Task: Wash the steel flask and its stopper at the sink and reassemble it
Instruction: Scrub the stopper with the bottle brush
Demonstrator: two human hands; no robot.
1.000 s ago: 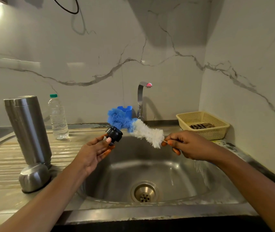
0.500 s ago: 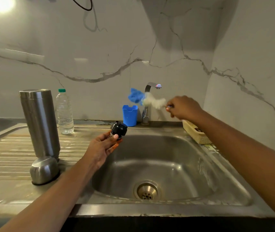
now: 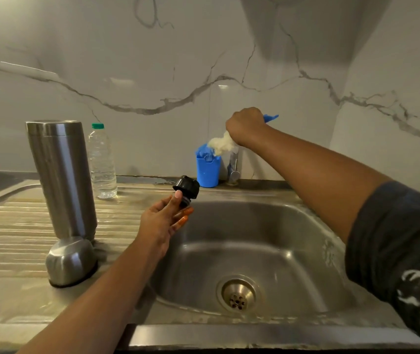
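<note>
The steel flask stands upside down on the ribbed drainboard, left of the sink bowl. Its steel cup lid sits in front of it. My left hand pinches the black stopper over the bowl's left rim. My right hand grips the blue handle of the bottle brush by the back wall, its white-and-blue bristle head pointing down into the blue cup holder.
A clear plastic water bottle with a green cap stands behind the flask. The tap is mostly hidden behind my right hand and the brush. The drain lies at the bowl's bottom. Marble walls close the back and right.
My right hand carried the brush from beside the stopper up and back to the blue holder, turning its head downward. My left hand kept the stopper nearly still.
</note>
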